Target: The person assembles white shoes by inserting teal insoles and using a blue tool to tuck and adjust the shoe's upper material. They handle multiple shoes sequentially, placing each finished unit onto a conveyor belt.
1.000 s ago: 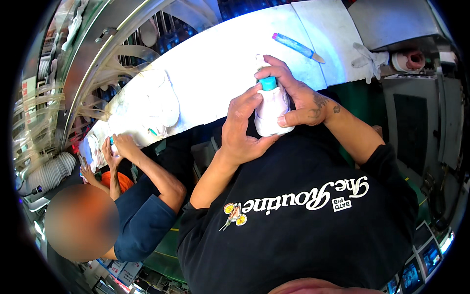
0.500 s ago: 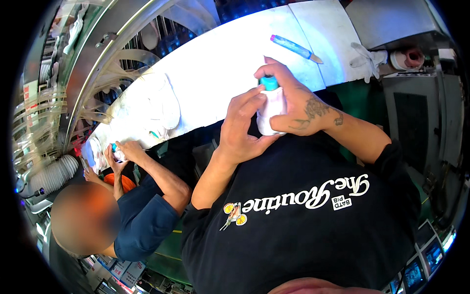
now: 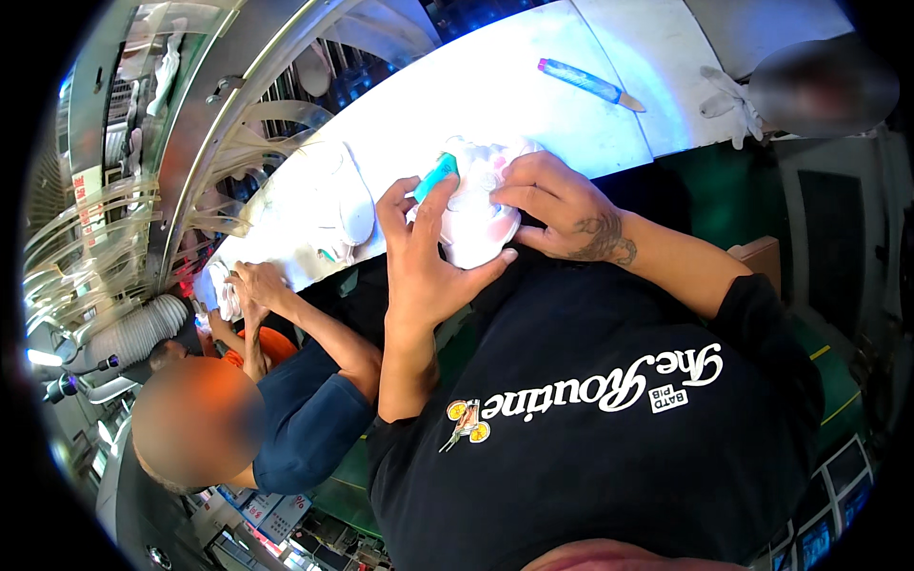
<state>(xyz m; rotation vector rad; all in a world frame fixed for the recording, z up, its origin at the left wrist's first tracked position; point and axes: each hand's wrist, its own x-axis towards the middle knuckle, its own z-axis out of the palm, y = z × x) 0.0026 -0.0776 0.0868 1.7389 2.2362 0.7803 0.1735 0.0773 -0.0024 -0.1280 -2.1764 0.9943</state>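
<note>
A soft-looking white piece with pinkish patches lies spread between my hands at the table's near edge. Its exact kind cannot be made out. My left hand grips the left side, thumb below and fingers above. Between its raised fingers a small teal piece sticks up; whether it is joined to the white piece is unclear. On the other side, my right hand has its bent fingers closed on the white piece's right edge.
A blue stick with a pink end and tan tip lies on the white table. White gloves rest at the right end. More white pieces lie leftward, near a co-worker's hands. Machinery with clear loops borders the far left.
The white piece has gone from an upright bundle to a broader, spread shape. My hands have moved apart around it, and the teal piece now sits tilted at my left fingers.
</note>
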